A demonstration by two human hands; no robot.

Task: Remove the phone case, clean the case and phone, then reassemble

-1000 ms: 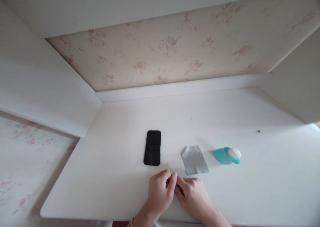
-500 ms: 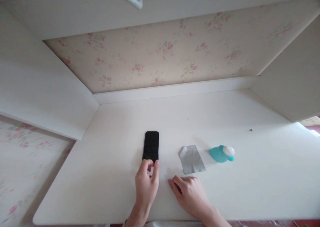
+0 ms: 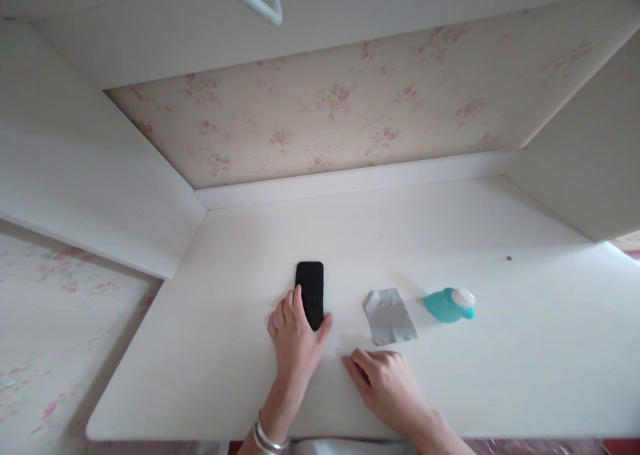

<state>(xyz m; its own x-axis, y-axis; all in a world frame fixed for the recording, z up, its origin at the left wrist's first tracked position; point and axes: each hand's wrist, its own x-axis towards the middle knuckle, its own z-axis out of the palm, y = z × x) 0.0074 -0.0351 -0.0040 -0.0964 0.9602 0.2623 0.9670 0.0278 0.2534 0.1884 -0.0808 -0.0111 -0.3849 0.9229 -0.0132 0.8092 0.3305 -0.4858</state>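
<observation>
White desk surface (image 3: 450, 375): bare behind and to either side of a short row of items. Obstacles, left to right: flat black smartphone (image 3: 311, 288), partly under the left hand (image 3: 296, 335); grey rectangular foil sheet (image 3: 389, 316); teal plastic punch with white button (image 3: 450, 304). Gaps between items passable. White side panels (image 3: 90, 175) and overhead shelf (image 3: 350, 15) enclose the recess.
</observation>
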